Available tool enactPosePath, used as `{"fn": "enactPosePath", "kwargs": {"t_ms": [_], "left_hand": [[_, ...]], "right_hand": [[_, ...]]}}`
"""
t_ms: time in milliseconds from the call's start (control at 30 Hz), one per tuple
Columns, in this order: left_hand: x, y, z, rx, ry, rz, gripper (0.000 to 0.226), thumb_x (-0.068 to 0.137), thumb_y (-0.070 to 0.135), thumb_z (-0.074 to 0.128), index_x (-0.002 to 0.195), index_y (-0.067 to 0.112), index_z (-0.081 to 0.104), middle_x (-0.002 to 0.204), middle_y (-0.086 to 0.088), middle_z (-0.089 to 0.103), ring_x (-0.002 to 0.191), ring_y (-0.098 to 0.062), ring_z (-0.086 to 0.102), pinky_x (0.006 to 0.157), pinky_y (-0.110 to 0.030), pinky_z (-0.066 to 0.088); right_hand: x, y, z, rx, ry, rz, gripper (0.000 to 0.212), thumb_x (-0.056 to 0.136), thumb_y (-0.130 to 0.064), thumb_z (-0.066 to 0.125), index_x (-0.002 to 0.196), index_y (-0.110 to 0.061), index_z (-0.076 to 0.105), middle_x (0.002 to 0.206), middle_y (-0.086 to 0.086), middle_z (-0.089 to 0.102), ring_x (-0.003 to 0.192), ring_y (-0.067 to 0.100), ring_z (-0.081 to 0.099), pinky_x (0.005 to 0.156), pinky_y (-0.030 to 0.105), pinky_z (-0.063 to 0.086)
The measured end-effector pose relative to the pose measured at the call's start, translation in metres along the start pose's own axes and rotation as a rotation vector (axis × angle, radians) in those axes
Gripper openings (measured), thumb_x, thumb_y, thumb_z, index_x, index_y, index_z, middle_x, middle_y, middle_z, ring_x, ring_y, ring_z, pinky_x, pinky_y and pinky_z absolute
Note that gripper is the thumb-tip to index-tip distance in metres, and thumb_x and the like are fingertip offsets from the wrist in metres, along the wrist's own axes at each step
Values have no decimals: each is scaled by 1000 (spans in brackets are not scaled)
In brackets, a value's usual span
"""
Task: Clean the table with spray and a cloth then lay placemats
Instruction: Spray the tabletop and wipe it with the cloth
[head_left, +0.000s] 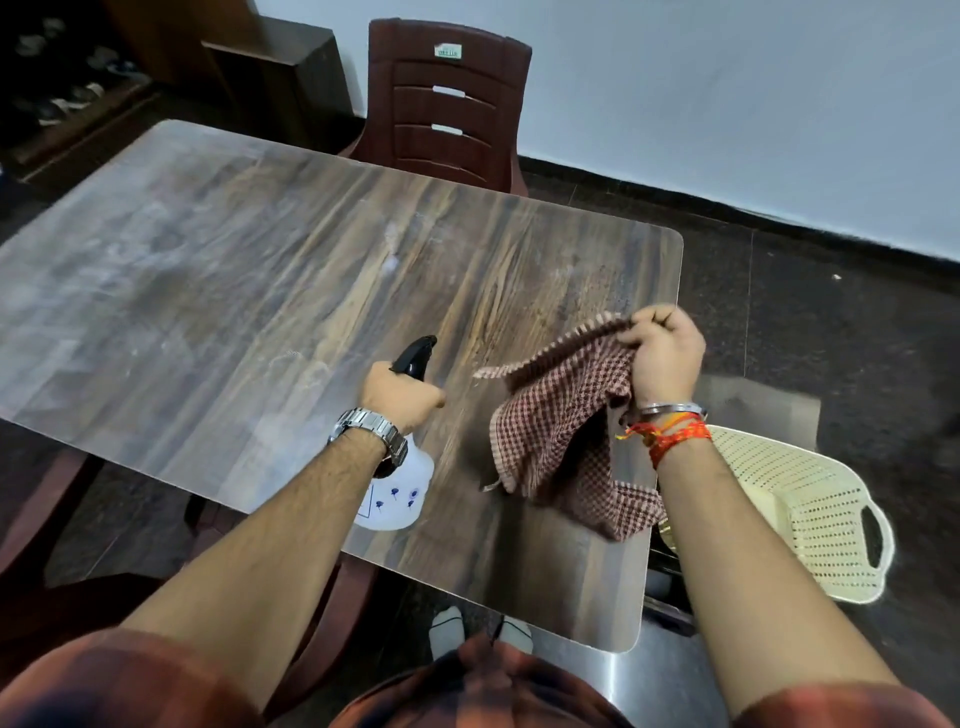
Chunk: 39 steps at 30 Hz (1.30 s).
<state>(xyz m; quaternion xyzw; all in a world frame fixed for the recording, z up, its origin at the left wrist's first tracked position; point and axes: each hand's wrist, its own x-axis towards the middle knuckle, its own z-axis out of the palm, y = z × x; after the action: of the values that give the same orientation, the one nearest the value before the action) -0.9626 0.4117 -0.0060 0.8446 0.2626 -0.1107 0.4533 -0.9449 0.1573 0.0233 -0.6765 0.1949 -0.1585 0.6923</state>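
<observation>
left hand (402, 397) closed round the bottle (400, 493) neck, rigid, light; right hand (662, 358) pinches the cloth (561, 431) edge, limp, hanging below it over the table (260, 270)

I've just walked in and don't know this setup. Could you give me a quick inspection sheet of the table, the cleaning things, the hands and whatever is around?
Surface: wood-grain table top with pale smears; no placemats laid.
Job's things: white plastic spray bottle with black trigger head held over the near edge; red-and-white checked cloth hanging above the table.
Clutter: nothing seen on the table.
Hands: left hand gripping the bottle's neck, steel watch on the wrist; right hand bunching the cloth, bangle and orange threads on the wrist.
Cables: nothing seen.
Surroundings: dark red plastic chair at the far side; cream perforated plastic basket on the right; dark floor; pale wall.
</observation>
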Motion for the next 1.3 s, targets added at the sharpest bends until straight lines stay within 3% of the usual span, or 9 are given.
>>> {"fn": "enactPosePath", "kwargs": {"t_ms": [100,200,300,400,633,733,933,1167,1300], "left_hand": [[-2,-1,2,13,-21,26,40,66,13,76,106,16,68,59,2,49,48,-15,46,44,-18,37],[-4,-5,5,31,-33,0,23,69,11,76,88,13,64,56,2,47,46,-16,44,37,-14,32],[-8,-7,11,27,-18,-17,22,73,10,76,73,10,54,55,1,46,42,-14,42,29,-12,28],[-10,-8,18,62,-7,1,18,73,12,75,88,14,65,59,3,49,47,-11,45,31,-11,31],[-5,-6,23,77,34,-37,25,72,18,78,84,8,58,68,1,55,55,-13,51,39,-17,33],[1,-1,24,63,-35,-21,34,68,26,82,89,3,69,71,-2,63,58,-18,56,50,-20,42],[19,16,27,57,4,52,20,72,20,78,69,9,61,58,0,54,49,-18,49,35,-15,35],[36,28,26,-118,-52,103,23,71,24,86,80,13,69,63,6,63,45,0,55,40,-10,38],[42,30,31,-58,-16,70,20,71,26,82,73,15,66,64,2,63,55,-16,57,43,-16,34]], "right_hand": [[14,54,-28,-873,82,81,43,76,-17,56,118,-10,56,118,17,57,108,37,52,95,44,44],[0,86,-38,-1042,-1,-32,41,80,-20,58,119,-11,55,125,18,51,111,42,45,94,46,39],[-20,112,-32,-1161,-423,-87,47,85,-42,59,126,-20,52,128,12,47,119,37,42,100,44,35],[-39,134,-24,-1449,-655,-67,68,81,-70,48,140,-39,34,151,7,21,134,36,22,106,52,27],[-59,130,-4,-1386,-412,-291,31,89,-39,48,102,-15,63,134,10,49,123,34,37,103,49,30],[-64,127,5,-1338,-471,-241,37,89,-41,48,115,-15,55,149,12,35,136,35,24,112,48,21],[-79,139,22,-1342,-596,-78,58,92,-52,40,140,-19,32,160,12,4,144,43,-3,116,53,6],[-86,151,20,-1352,-580,-80,62,93,-54,34,145,-20,26,160,10,-2,144,40,-12,117,54,1],[-86,153,18,-1352,-569,-83,65,92,-58,27,146,-21,25,160,9,-2,144,38,-12,117,52,0]]}}
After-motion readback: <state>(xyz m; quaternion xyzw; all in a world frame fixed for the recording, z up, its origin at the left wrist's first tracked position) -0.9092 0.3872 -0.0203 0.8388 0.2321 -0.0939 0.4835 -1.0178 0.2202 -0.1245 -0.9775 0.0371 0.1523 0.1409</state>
